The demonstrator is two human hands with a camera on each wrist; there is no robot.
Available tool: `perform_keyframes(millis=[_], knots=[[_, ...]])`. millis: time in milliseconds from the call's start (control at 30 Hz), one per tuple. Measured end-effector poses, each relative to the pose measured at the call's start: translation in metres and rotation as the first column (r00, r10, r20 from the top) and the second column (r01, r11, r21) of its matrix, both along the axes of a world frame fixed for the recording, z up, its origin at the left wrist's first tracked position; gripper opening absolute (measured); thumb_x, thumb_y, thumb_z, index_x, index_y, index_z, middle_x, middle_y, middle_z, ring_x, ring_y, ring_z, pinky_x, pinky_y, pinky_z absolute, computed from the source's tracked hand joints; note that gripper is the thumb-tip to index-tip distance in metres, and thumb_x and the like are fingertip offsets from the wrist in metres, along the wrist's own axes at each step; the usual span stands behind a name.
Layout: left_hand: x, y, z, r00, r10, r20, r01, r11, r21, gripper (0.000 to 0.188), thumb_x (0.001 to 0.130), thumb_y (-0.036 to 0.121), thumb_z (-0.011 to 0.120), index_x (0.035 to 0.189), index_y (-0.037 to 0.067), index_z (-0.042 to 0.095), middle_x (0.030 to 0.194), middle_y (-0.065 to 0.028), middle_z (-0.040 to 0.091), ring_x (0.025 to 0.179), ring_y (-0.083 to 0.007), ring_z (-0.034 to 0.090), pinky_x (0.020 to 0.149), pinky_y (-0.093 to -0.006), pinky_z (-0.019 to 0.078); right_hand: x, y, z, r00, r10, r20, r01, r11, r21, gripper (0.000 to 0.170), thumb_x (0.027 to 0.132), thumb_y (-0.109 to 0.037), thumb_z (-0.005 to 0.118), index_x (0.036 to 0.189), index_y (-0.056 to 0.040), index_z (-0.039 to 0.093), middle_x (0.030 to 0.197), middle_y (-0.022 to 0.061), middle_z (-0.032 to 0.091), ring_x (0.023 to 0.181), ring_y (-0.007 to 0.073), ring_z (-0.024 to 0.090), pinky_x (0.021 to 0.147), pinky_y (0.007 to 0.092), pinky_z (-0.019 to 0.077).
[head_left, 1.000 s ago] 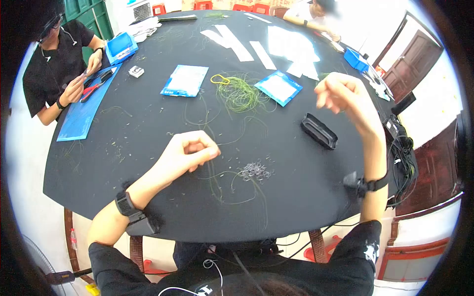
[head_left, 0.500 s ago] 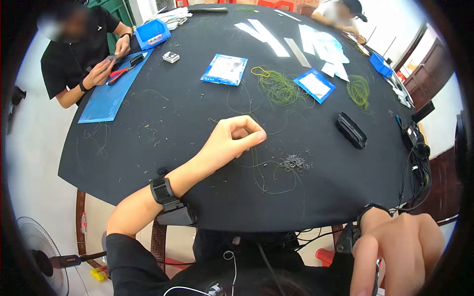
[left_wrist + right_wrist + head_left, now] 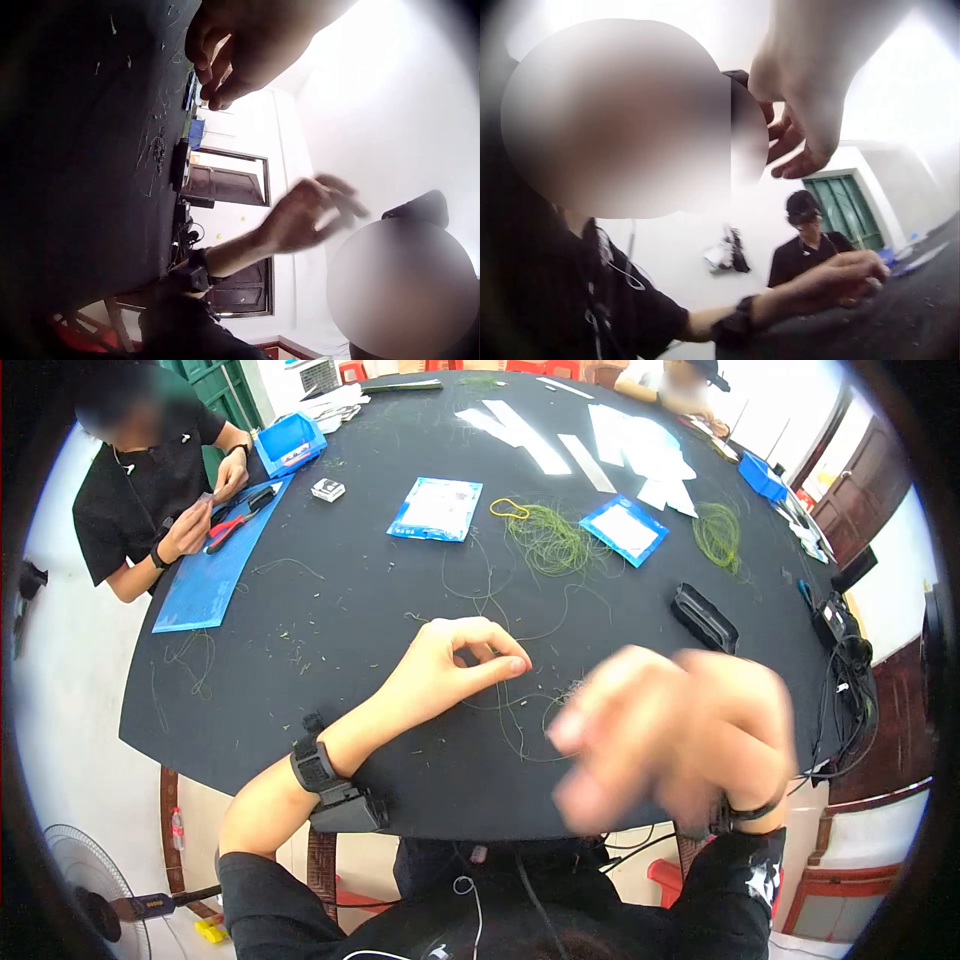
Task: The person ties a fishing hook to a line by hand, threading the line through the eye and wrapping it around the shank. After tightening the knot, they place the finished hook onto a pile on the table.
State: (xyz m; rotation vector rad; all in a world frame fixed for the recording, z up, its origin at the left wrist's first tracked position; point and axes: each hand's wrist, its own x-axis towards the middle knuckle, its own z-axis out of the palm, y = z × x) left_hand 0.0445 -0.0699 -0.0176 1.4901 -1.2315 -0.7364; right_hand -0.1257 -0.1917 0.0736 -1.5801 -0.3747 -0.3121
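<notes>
My left hand (image 3: 440,665) is over the middle of the table, thumb and forefinger pinched together where a thin green line (image 3: 515,730) runs under the fingertips. What sits inside the pinch is too small to make out. Blurred by motion, my right hand (image 3: 690,735) is raised close to the camera at the right, fingers bent; I cannot tell whether it holds anything. In the head view it covers most of a small pile of grey hook-like bits (image 3: 159,148), which the left wrist view shows on the tabletop.
Behind the hands lie a green line coil (image 3: 555,540), another coil (image 3: 717,538), two blue-and-white packets (image 3: 435,510) and a black open case (image 3: 704,618). White strips (image 3: 525,438) are farther back. At left, a person works by a blue mat (image 3: 205,585) with red-handled pliers (image 3: 228,532).
My right hand went from raised above the right side of the table, down to the lower right near the camera, then back up and leftward. The left hand keeps its pinch.
</notes>
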Motion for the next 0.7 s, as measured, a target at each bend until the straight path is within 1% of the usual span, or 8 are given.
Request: perform_keyframes(millis=[33, 100, 167, 300, 367, 400, 500, 700], knots=[[-0.002, 0.001, 0.005, 1.0, -0.015, 0.028, 0.015, 1.0, -0.025, 0.012, 0.08, 0.018, 0.064, 0.086, 0.008, 0.068, 0.076, -0.0018, 0.063, 0.062, -0.0068, 0.054, 0.054, -0.0226, 0.0413, 0.0, -0.001, 0.001, 1.0, 0.01, -0.008, -0.01, 1.0, -0.027, 0.022, 0.089, -0.017, 0.05, 0.08, 0.0021, 0.057, 0.09, 0.0149, 0.064, 0.068, 0.0166, 0.057, 0.063, 0.029, 0.0465], [-0.002, 0.002, 0.009, 0.988, -0.099, 0.117, 0.099, 0.995, 0.002, 0.012, 0.083, 0.014, 0.061, 0.087, 0.006, 0.067, 0.084, -0.0002, 0.063, 0.071, -0.0051, 0.054, 0.049, -0.0179, 0.0379, 0.007, -0.025, -0.022, 0.906, -0.11, -0.409, 0.048, 0.986, -0.158, 0.022, 0.089, -0.021, 0.05, 0.082, -0.0018, 0.058, 0.088, 0.0081, 0.064, 0.072, 0.0101, 0.056, 0.064, 0.0229, 0.0435], [-0.002, 0.003, 0.007, 0.982, -0.117, 0.146, 0.12, 0.993, -0.012, 0.012, 0.084, 0.015, 0.061, 0.087, 0.007, 0.068, 0.083, -0.0003, 0.062, 0.071, -0.0053, 0.054, 0.048, -0.0188, 0.0367, 0.018, -0.047, -0.049, 0.87, -0.168, -0.463, 0.15, 0.986, -0.075, 0.024, 0.089, -0.026, 0.05, 0.083, -0.0044, 0.058, 0.081, 0.0035, 0.062, 0.068, 0.0062, 0.053, 0.059, 0.0196, 0.0401], [0.0, 0.004, 0.009, 0.941, -0.112, 0.318, 0.106, 0.994, 0.038, 0.012, 0.082, 0.014, 0.061, 0.09, 0.009, 0.068, 0.09, -0.0019, 0.062, 0.085, -0.0145, 0.054, 0.072, -0.0274, 0.0426, 0.026, -0.078, -0.076, 0.85, -0.307, -0.429, 0.291, 0.951, -0.104, 0.023, 0.09, -0.024, 0.048, 0.084, -0.0043, 0.058, 0.073, 0.0009, 0.058, 0.064, 0.0053, 0.05, 0.054, 0.0184, 0.0369], [0.003, 0.004, 0.008, 0.85, 0.023, 0.526, 0.053, 0.99, -0.129, 0.019, 0.078, 0.012, 0.064, 0.097, 0.011, 0.067, 0.102, -0.0045, 0.058, 0.102, -0.0216, 0.047, 0.087, -0.0331, 0.0391, 0.026, -0.088, -0.087, 0.831, -0.34, -0.44, 0.298, 0.94, -0.165, 0.022, 0.091, -0.023, 0.048, 0.085, -0.0045, 0.059, 0.073, 0.0007, 0.058, 0.063, 0.0047, 0.049, 0.051, 0.0174, 0.0354], [0.007, 0.005, 0.008, 0.825, -0.025, 0.564, 0.07, 0.996, -0.058, 0.03, 0.076, 0.011, 0.066, 0.105, 0.014, 0.064, 0.11, -0.0064, 0.053, 0.111, -0.0246, 0.04, 0.092, -0.0365, 0.0381, 0.027, -0.09, -0.088, 0.834, -0.336, -0.438, 0.294, 0.942, -0.164, 0.022, 0.091, -0.023, 0.048, 0.085, -0.0045, 0.059, 0.073, 0.0007, 0.058, 0.063, 0.0047, 0.049, 0.051, 0.0174, 0.0354], [0.011, 0.007, -0.001, 0.753, -0.015, 0.657, 0.071, 0.996, -0.059, 0.036, 0.075, 0.011, 0.066, 0.11, 0.015, 0.061, 0.111, -0.0071, 0.052, 0.11, -0.0254, 0.041, 0.094, -0.0368, 0.0375, 0.028, -0.089, -0.087, 0.808, -0.42, -0.413, 0.344, 0.906, -0.249, 0.023, 0.092, -0.023, 0.046, 0.083, -0.0054, 0.057, 0.07, -0.0003, 0.055, 0.06, 0.0031, 0.046, 0.049, 0.0165, 0.0336], [0.012, 0.003, -0.004, 0.793, -0.067, 0.606, 0.093, 0.996, -0.011, 0.037, 0.074, 0.01, 0.067, 0.11, 0.011, 0.06, 0.11, -0.007, 0.052, 0.109, -0.0256, 0.042, 0.093, -0.0351, 0.0388, 0.027, -0.09, -0.095, 0.83, -0.409, -0.379, 0.261, 0.885, -0.385, 0.023, 0.091, -0.023, 0.049, 0.085, -0.0031, 0.059, 0.069, -0.0001, 0.056, 0.062, 0.0039, 0.047, 0.051, 0.0176, 0.0361]])
